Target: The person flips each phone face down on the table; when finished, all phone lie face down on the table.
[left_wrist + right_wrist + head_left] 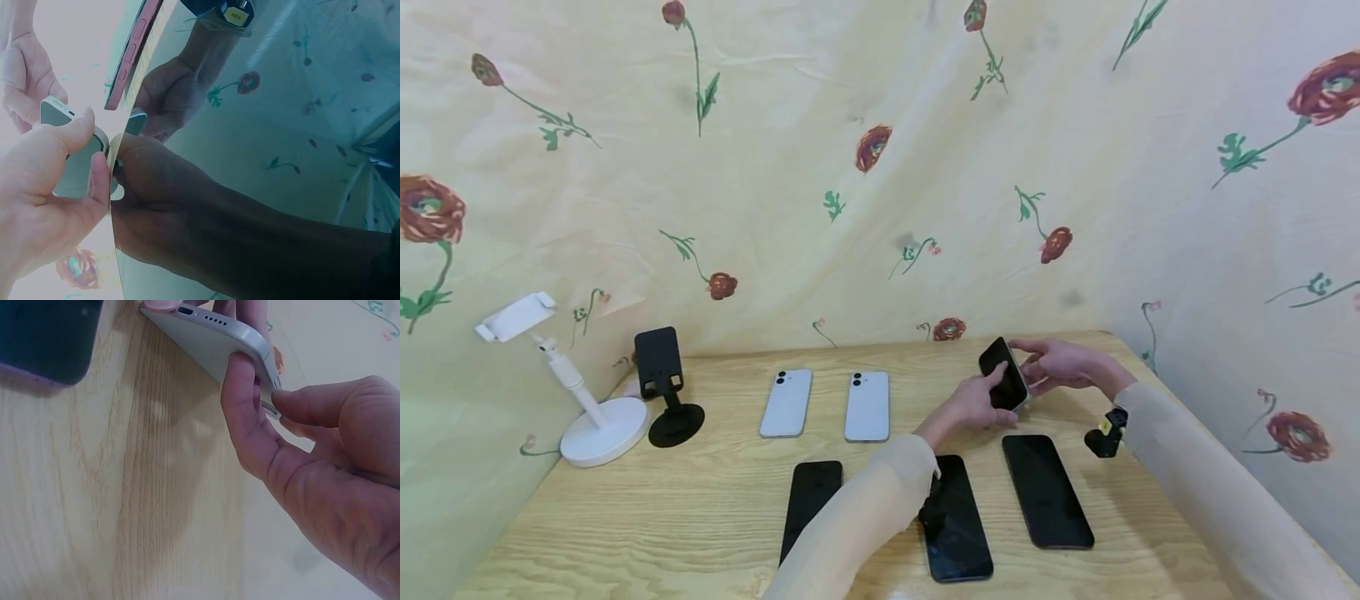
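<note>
A smartphone (pixel 1015 385) with a dark screen and pale silver edge is tilted up off the table at the back right. My left hand (pixel 967 404) holds it from the left, with a finger lying over the screen. From the other side, my right hand (pixel 1066 365) grips its right edge; in the right wrist view the thumb and fingers (pixel 240 394) pinch the silver side and pale back. The phone's port end faces that camera. Just in front of the hands lies a black phone (pixel 1048 492), flat.
Two white phones (pixel 787 403) lie backs up at mid-table. Nearer are a black phone (pixel 958 529) under my left wrist and another (pixel 811 497) partly hidden by my sleeve. A white stand (pixel 598 425) and a black stand (pixel 676 423) occupy the left. Flowered cloth (pixel 880 208) hangs behind.
</note>
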`<state>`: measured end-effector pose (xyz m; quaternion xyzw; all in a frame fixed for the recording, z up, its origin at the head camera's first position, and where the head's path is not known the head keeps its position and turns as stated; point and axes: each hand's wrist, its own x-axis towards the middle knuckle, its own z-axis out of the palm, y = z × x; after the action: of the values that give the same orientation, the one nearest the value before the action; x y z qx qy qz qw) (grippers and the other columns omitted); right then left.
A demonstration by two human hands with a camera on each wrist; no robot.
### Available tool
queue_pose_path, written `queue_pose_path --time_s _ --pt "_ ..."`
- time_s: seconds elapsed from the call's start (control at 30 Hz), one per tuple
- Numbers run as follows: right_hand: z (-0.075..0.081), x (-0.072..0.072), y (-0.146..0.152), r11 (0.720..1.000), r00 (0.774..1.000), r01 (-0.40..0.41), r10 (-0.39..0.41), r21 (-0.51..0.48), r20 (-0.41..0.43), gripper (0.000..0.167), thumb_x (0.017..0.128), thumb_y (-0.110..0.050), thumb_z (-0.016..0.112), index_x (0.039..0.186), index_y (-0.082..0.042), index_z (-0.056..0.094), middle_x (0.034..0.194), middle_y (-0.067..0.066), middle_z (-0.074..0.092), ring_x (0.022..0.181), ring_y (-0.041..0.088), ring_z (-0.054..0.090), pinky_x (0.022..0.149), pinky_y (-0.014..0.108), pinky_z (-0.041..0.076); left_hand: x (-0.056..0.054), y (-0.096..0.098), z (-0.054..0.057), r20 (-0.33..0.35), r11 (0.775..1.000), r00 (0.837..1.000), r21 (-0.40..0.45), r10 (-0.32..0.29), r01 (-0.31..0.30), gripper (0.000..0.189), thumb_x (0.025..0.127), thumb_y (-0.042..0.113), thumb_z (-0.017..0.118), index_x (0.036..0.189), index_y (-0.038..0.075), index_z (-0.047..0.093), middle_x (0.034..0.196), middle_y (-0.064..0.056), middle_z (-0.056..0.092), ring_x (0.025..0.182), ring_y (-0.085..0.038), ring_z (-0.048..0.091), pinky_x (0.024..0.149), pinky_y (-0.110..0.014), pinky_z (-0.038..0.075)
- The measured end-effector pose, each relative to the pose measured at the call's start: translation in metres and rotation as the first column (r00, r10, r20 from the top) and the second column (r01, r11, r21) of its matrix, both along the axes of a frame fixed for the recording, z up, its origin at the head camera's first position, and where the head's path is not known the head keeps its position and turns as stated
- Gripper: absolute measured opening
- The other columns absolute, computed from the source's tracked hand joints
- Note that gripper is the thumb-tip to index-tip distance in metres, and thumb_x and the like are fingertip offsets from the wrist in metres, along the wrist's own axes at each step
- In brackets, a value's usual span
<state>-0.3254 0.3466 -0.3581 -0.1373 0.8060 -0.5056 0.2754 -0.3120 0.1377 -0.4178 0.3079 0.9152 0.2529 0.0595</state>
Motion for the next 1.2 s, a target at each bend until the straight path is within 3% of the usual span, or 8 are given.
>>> queue_pose_path --time_s 0.23,0.6,0.77,0.83,0.93,1.07,1.2 --pt "-0.002 0.0 -0.004 1.0 1.0 -0.008 0.008 0.006 -0.003 0.071 0.102 0.007 0.041 0.158 0.001 -0.003 0.142 0.044 0.034 0.116 0.041 0.057 0.09 0.048 0.052 0.001 -0.002 -0.001 0.036 0.999 0.999 0.05 -0.001 -0.001 0.095 0.088 0.036 0.079 0.161 0.02 0.021 0.136 -0.017 0.056 0.121 -0.017 0.053 0.099 -0.022 0.039" --pt "0.001 0.003 -0.012 0.999 1.0 -0.001 0.001 -0.043 0.006 0.079 0.095 0.013 0.043 0.158 0.001 -0.002 0.144 0.042 0.033 0.12 0.041 0.054 0.09 0.048 0.052 0.0 -0.004 -0.001 0.099 0.993 0.994 0.107 0.044 -0.055 0.101 0.085 0.037 0.082 0.162 0.02 0.019 0.135 -0.015 0.059 0.115 -0.019 0.056 0.094 -0.023 0.041" --pt "0.001 0.004 -0.013 0.998 1.0 -0.004 0.005 -0.061 0.017 0.079 0.095 0.013 0.043 0.159 0.0 -0.002 0.148 0.042 0.027 0.123 0.042 0.053 0.09 0.048 0.052 0.003 -0.005 0.002 0.16 0.985 0.986 0.157 0.041 -0.066 0.1 0.086 0.036 0.08 0.162 0.019 0.017 0.12 -0.017 0.066 0.096 -0.018 0.065 0.083 -0.02 0.045" --pt "0.0 0.005 -0.014 0.998 1.0 -0.011 0.012 -0.067 0.019 0.078 0.095 0.014 0.041 0.159 -0.001 -0.003 0.149 0.042 0.026 0.124 0.043 0.052 0.091 0.049 0.051 0.005 -0.006 0.003 0.22 0.973 0.975 0.222 0.02 -0.07 0.099 0.088 0.032 0.079 0.162 0.019 0.016 0.114 -0.019 0.065 0.081 -0.017 0.068 0.075 -0.021 0.049" --pt "-0.001 0.005 -0.014 0.997 1.0 -0.011 0.013 -0.08 0.026 0.079 0.095 0.014 0.038 0.159 -0.003 -0.003 0.149 0.042 0.026 0.124 0.044 0.052 0.092 0.05 0.051 0.007 -0.009 0.007 0.343 0.934 0.939 0.345 -0.036 -0.09 0.096 0.09 0.027 0.077 0.162 0.021 0.015 0.121 -0.021 0.061 0.07 -0.019 0.069 0.065 -0.025 0.054" --pt "-0.003 0.004 -0.015 0.994 0.999 -0.022 0.026 -0.103 0.037 0.081 0.094 0.015 0.037 0.16 -0.006 -0.004 0.151 0.041 0.023 0.127 0.046 0.048 0.092 0.048 0.051 0.009 -0.013 0.011 0.445 0.888 0.89 0.442 -0.097 -0.124 0.091 0.093 0.026 0.074 0.162 0.021 0.015 0.133 -0.022 0.053 0.08 -0.021 0.068 0.063 -0.031 0.057" --pt "-0.005 0.004 -0.016 0.991 0.998 -0.031 0.038 -0.133 0.046 0.082 0.093 0.017 0.035 0.16 -0.006 -0.005 0.152 0.041 0.02 0.132 0.049 0.041 0.091 0.047 0.051 0.009 -0.017 0.011 0.486 0.876 0.866 0.463 -0.123 -0.135 0.087 0.096 0.033 0.069 0.162 0.021 0.014 0.138 -0.024 0.052 0.089 -0.024 0.07 0.066 -0.033 0.058"
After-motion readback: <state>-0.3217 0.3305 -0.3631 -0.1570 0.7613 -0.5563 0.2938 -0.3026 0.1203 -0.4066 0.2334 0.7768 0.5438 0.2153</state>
